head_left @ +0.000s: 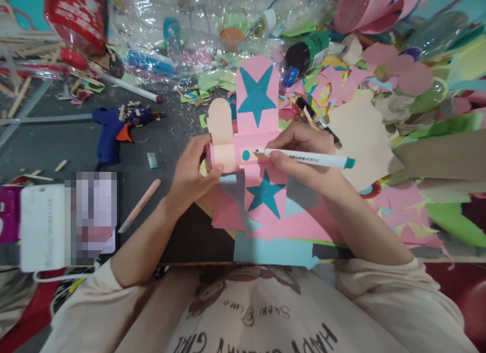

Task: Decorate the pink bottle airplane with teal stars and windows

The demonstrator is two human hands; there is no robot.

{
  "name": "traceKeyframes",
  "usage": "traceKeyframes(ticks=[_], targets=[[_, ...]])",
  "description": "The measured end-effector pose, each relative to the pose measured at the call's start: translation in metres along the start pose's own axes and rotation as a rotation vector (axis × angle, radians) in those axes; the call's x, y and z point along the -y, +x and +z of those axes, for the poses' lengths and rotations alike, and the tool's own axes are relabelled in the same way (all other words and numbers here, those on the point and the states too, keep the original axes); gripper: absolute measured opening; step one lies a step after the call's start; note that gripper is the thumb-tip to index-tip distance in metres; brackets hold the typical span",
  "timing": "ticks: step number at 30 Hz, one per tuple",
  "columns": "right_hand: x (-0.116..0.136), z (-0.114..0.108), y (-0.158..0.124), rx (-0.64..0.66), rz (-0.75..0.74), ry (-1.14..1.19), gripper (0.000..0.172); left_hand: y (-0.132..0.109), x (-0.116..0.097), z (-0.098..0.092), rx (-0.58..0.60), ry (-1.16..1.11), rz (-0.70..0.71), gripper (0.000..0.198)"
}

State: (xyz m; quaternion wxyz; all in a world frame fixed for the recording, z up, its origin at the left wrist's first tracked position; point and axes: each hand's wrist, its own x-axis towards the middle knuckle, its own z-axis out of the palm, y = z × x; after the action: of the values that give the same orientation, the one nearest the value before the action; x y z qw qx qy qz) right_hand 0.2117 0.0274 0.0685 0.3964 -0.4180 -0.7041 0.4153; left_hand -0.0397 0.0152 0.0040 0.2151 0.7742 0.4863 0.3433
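A pink and cream paper airplane lies in front of me, with a teal star on each pink wing and a cream tail piece at its left end. My left hand grips that end, thumb on the near side and fingers at the far side. Between the thumb and fingers of my right hand is a white acrylic marker with a teal end. Its tip points left, close to a teal dot on the body; whether it touches the paper I cannot tell.
At left lie a blue glue gun, a small marker cap, a pink pen and a white power bank. Clear plastic covers the back. A black pen and paper scraps lie at right.
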Motion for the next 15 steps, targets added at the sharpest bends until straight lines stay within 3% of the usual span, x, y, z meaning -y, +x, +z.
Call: traceKeyframes(ticks=[15], targets=[[-0.0019,0.0074,-0.0036,-0.013,-0.005,-0.082,0.028,0.001,-0.0028,0.0007,0.003,0.008,-0.055,0.045]])
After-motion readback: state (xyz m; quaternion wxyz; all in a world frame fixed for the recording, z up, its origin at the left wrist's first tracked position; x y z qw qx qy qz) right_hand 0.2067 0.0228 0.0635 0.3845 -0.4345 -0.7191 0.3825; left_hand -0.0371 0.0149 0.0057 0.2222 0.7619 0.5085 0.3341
